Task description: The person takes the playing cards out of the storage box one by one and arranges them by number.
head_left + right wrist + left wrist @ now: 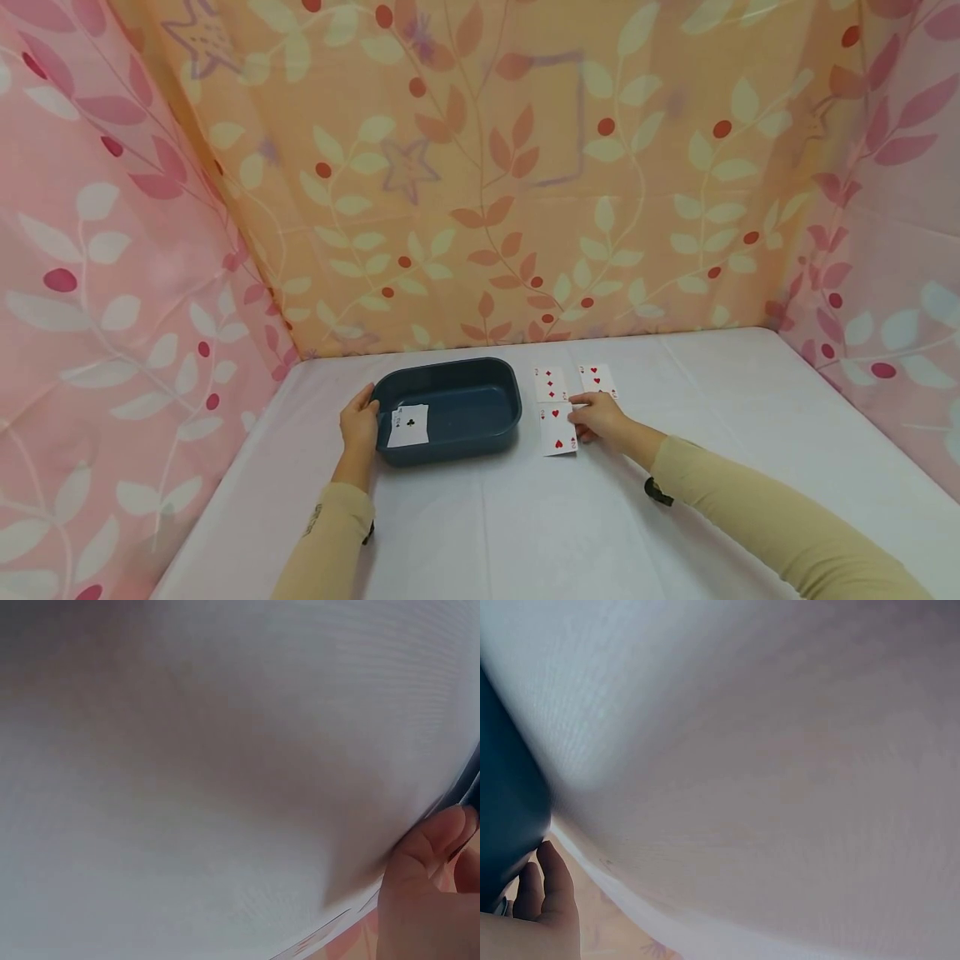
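Floral-patterned fabric [480,167] encloses the work area on three visible sides; a white-covered bench [480,533] carries the parts. Position of components: a dark blue container [450,452] sits left of centre. Overlapping playing cards [410,426] rest inside it at the near left, a club symbol facing up; their count cannot be told.

Left hand [358,422]: holds the container by its left end. Thumb and fingers [557,881] are clamped on the wall at the rim, a hold that probably steadies the container without blocking its opening.

Right hand [602,419]: located right of the container, at the two of hearts [557,435]. The fingers appear pinched together on the right edge of this card; edge contact suits a thin, flat part and leaves its face visible. Whether the card is fully off the cloth cannot be told.

Beyond it lies a diamonds card [550,384], face up. To that card's right, a second hearts card [596,377] lies apart, partly hidden by the right hand. Side-by-side placement presumably leaves each card readable and separately reachable.
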{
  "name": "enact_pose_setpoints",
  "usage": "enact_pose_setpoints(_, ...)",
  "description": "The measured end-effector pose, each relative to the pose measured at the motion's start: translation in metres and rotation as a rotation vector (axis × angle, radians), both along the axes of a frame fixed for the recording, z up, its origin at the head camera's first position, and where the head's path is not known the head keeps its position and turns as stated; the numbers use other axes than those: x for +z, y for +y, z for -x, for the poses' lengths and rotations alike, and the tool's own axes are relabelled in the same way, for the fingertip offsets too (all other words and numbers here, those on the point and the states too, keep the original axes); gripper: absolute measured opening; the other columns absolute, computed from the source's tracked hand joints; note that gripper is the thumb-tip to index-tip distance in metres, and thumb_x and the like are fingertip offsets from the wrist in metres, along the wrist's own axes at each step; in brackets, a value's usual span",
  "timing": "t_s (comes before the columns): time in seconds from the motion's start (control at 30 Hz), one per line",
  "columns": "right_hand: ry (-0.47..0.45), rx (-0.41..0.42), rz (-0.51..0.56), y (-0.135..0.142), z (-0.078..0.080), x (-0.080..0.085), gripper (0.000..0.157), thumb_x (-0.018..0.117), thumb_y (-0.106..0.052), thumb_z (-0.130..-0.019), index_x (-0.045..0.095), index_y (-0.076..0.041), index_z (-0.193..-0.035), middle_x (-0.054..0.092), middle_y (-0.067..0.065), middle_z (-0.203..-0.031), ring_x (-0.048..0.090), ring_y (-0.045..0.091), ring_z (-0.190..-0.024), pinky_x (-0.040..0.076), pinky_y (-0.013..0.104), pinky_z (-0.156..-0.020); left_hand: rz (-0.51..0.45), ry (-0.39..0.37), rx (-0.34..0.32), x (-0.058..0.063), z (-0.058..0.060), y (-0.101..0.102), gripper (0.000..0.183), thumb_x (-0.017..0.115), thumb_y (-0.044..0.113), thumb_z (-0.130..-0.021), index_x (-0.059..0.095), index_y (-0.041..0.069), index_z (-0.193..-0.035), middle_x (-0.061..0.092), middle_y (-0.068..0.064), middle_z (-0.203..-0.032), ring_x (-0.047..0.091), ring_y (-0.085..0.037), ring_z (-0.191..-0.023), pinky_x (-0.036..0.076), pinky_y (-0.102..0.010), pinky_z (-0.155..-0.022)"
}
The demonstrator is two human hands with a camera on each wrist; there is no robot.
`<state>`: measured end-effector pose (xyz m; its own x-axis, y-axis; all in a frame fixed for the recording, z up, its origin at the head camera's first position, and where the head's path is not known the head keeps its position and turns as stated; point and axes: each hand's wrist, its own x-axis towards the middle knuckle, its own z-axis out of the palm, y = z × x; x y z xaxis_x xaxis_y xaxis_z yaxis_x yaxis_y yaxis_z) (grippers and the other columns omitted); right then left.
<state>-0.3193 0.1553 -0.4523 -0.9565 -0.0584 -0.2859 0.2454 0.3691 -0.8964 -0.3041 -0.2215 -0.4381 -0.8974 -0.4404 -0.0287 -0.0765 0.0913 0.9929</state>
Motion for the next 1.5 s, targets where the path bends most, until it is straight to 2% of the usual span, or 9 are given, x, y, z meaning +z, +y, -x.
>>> enact_pose_setpoints(0.17, -0.003, -0.016, -0.009, 0.004, 0.0, -0.001, 0.043, 0.061, -0.001, -0.091, 0.051, 0.011, -0.131, 0.064, 0.009, -0.077, 0.056, 0.014, -0.059, 0.05, 0.022, -0.052, 0.007, 0.001, 0.009, 0.0, 0.0, 0.001, 0.045, 0.04, -0.003, -0.1, 0.042, -0.002, -0.144, 0.037, -0.02, -0.15, 0.03, -0.032, -0.141, 0.025, -0.041, -0.115)
enact_pose_setpoints(0.47, 0.062, 0.009, -0.099, 0.009, -0.002, 0.001, 0.041, 0.06, 0.0, -0.09, 0.052, 0.014, -0.128, 0.063, 0.008, -0.074, 0.058, 0.014, -0.058, 0.051, 0.024, -0.053, 0.011, -0.002, 0.011, 0.001, -0.001, 0.001, 0.045, 0.04, -0.003, -0.1, 0.042, -0.002, -0.144, 0.036, -0.02, -0.15, 0.03, -0.032, -0.141, 0.024, -0.041, -0.115)
enact_pose_setpoints(0.63, 0.071, -0.005, -0.08, 0.01, -0.005, 0.007, 0.042, 0.061, 0.001, -0.089, 0.052, 0.014, -0.128, 0.062, 0.008, -0.071, 0.057, 0.013, -0.057, 0.049, 0.023, -0.052, 0.016, -0.002, 0.008, -0.001, 0.0, 0.0, 0.045, 0.04, -0.003, -0.1, 0.042, -0.002, -0.144, 0.036, -0.02, -0.15, 0.029, -0.032, -0.142, 0.025, -0.041, -0.115)
enact_pose_setpoints(0.73, 0.059, -0.014, -0.034, 0.009, -0.006, 0.012, 0.042, 0.06, -0.001, -0.091, 0.052, 0.012, -0.129, 0.067, 0.01, -0.076, 0.058, 0.014, -0.056, 0.049, 0.023, -0.052, 0.023, -0.003, 0.01, -0.003, 0.001, -0.001, 0.044, 0.04, -0.002, -0.1, 0.042, -0.002, -0.144, 0.036, -0.02, -0.15, 0.03, -0.032, -0.141, 0.025, -0.041, -0.115)
enact_pose_setpoints(0.97, 0.056, 0.01, 0.193, 0.0, -0.008, 0.029, 0.046, 0.055, -0.005, -0.095, 0.045, 0.011, -0.137, 0.07, 0.015, -0.095, 0.064, 0.013, -0.069, 0.055, 0.024, -0.066, 0.027, -0.002, 0.02, -0.002, 0.001, 0.0, 0.045, 0.04, -0.002, -0.1, 0.042, -0.001, -0.144, 0.037, -0.02, -0.149, 0.03, -0.032, -0.141, 0.025, -0.041, -0.115)
enact_pose_setpoints(1.1, 0.053, 0.011, 0.284, -0.012, -0.009, 0.036, 0.045, 0.056, -0.006, -0.096, 0.046, 0.008, -0.138, 0.07, 0.012, -0.095, 0.065, 0.015, -0.072, 0.056, 0.024, -0.069, 0.026, 0.003, 0.017, -0.002, 0.0, 0.0, 0.045, 0.04, -0.003, -0.099, 0.042, -0.002, -0.144, 0.037, -0.021, -0.148, 0.031, -0.033, -0.141, 0.025, -0.041, -0.115)
enact_pose_setpoints(1.27, 0.064, 0.024, 0.364, -0.027, -0.01, 0.038, 0.044, 0.056, -0.005, -0.096, 0.046, 0.008, -0.138, 0.07, 0.011, -0.092, 0.065, 0.013, -0.069, 0.056, 0.023, -0.066, 0.026, 0.007, 0.009, -0.003, 0.0, 0.0, 0.045, 0.04, -0.003, -0.099, 0.042, -0.003, -0.144, 0.038, -0.021, -0.148, 0.031, -0.033, -0.141, 0.025, -0.042, -0.115)
enact_pose_setpoints(1.5, 0.074, 0.082, 0.462, -0.05, -0.014, 0.042, 0.046, 0.053, -0.004, -0.097, 0.042, 0.009, -0.14, 0.07, 0.012, -0.095, 0.065, 0.012, -0.07, 0.056, 0.022, -0.067, 0.013, 0.013, 0.006, -0.003, 0.001, -0.001, 0.044, 0.04, -0.004, -0.099, 0.042, -0.003, -0.144, 0.037, -0.021, -0.149, 0.031, -0.032, -0.141, 0.025, -0.041, -0.114)
